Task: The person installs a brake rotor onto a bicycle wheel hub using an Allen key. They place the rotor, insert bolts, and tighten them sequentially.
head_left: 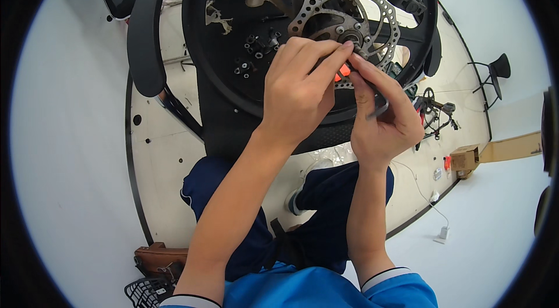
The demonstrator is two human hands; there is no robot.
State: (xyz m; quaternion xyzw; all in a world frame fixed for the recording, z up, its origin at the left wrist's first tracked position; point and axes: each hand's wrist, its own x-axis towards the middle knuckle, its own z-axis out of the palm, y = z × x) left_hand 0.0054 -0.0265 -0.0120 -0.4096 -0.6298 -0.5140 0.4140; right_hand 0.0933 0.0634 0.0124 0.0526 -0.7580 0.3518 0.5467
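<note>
- While you work at the hub of the brake disc, keep the tool seated square in its fastener; a tilt could slip it off, judging by how tight the spot looks.
- The disc is silver, drilled with holes, fixed to the black wheel that stands just in front of your knees on the pale floor mat.
- Your left hand is curled over from the left, fingertips pinched right at the hub, touching the right index finger; what it grips I cannot tell beyond a small orange-red piece showing under the fingers.
- Your right hand is closed around a slim grey metal tool, index finger stretched up along it toward the hub.
- Both forearms rise from the lower edge, wrists close together, elbows in.
- Steady the wheel with the left hand and turn in short strokes with the right; that seems safest here.
- Loose black bolts lie on the dark sheet behind the wheel.
</note>
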